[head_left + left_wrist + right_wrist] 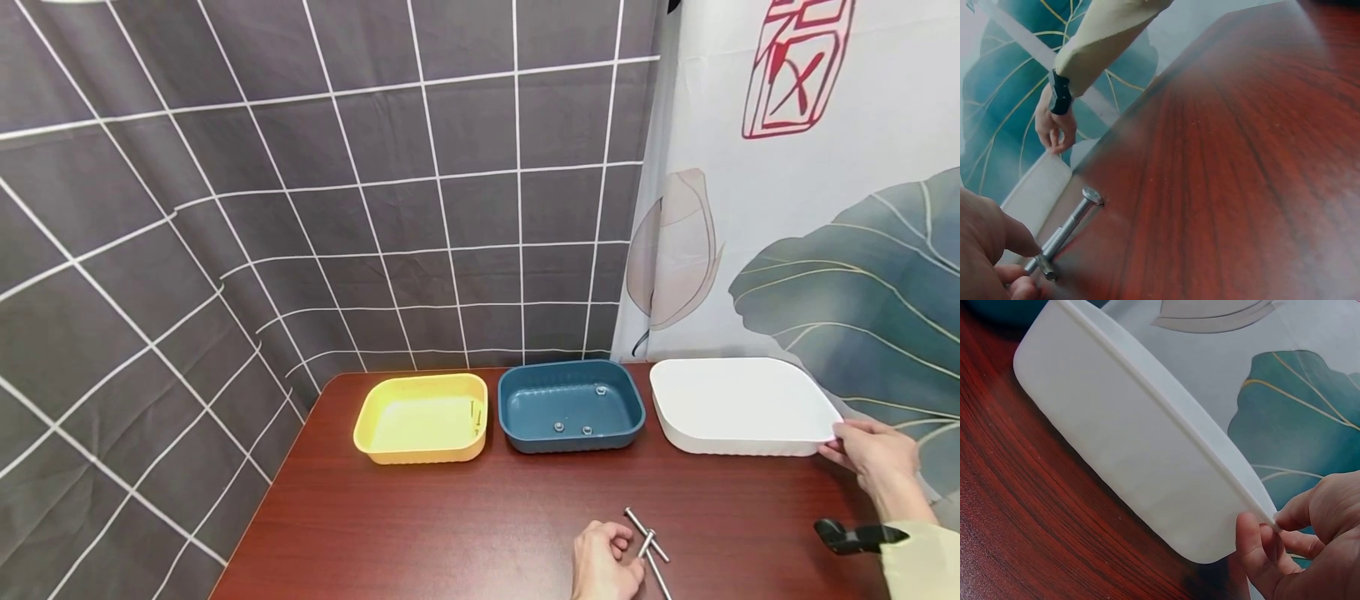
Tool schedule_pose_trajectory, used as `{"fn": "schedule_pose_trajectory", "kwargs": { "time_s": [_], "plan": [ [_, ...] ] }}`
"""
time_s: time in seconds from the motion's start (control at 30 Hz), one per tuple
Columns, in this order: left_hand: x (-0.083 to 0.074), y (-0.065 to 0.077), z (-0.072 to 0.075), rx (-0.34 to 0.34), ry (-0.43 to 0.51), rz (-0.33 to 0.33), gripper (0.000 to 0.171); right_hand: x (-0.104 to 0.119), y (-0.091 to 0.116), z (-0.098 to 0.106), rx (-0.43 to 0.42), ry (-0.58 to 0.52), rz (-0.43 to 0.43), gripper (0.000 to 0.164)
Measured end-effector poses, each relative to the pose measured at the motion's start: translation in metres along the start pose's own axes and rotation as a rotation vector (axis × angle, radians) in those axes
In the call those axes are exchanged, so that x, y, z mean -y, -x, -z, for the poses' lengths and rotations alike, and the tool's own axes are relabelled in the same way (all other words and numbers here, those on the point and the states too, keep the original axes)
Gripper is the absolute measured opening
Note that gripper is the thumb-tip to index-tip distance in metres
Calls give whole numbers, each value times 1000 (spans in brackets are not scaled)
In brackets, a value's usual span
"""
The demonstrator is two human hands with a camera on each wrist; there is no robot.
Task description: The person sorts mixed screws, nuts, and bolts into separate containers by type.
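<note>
My left hand [603, 560] is low over the front of the table, fingers curled, pinching a silver bolt [1046, 267] between thumb and finger. Beside it, another bolt [658, 575] and a further bolt [633, 520] lie crossed on the wood; in the left wrist view a bolt head [1092, 195] points away from the fingers. At the far right, my right hand [877, 454] grips the near right corner of a white tray [731, 447] by its rim. The right wrist view has the thumb on the rim and the fingers [1249, 544] against the outer wall.
A blue tray [570, 444] holding three nuts [587, 431] stands left of the white one. Further left is a yellow tray [420, 457] with small screws [477, 421] at its right side. Curtains [420, 208] hang behind the reddish-brown table [420, 533].
</note>
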State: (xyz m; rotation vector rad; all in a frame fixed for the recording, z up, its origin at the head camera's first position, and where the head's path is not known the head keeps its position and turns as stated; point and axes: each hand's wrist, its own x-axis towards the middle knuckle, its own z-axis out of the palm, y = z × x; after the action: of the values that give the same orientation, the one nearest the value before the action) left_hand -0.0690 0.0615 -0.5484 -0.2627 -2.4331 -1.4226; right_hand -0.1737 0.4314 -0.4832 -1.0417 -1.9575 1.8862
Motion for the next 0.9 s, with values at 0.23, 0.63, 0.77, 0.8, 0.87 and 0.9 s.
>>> {"fn": "schedule_pose_trajectory", "kwargs": {
  "time_s": [0.23,0.63,0.77,0.8,0.87,0.9],
  "plan": [
    [1,0,-4,16,-17,8,31,0,3,1,-21,47,-1,46],
    [2,4,-10,-50,-110,-140,32,-1,3,8,-46,91,-1,49],
    [-2,-1,-7,31,-118,-83,25,-1,3,9,-53,91,-4,48],
    [-4,-3,-6,57,-99,-45,24,-2,3,9,-52,88,-4,47],
    [-7,-6,-3,102,-55,47,23,-2,3,10,-51,74,-2,46],
    [-8,-7,-2,112,-36,81,23,-2,3,10,-49,67,-1,45]
  ]
}}
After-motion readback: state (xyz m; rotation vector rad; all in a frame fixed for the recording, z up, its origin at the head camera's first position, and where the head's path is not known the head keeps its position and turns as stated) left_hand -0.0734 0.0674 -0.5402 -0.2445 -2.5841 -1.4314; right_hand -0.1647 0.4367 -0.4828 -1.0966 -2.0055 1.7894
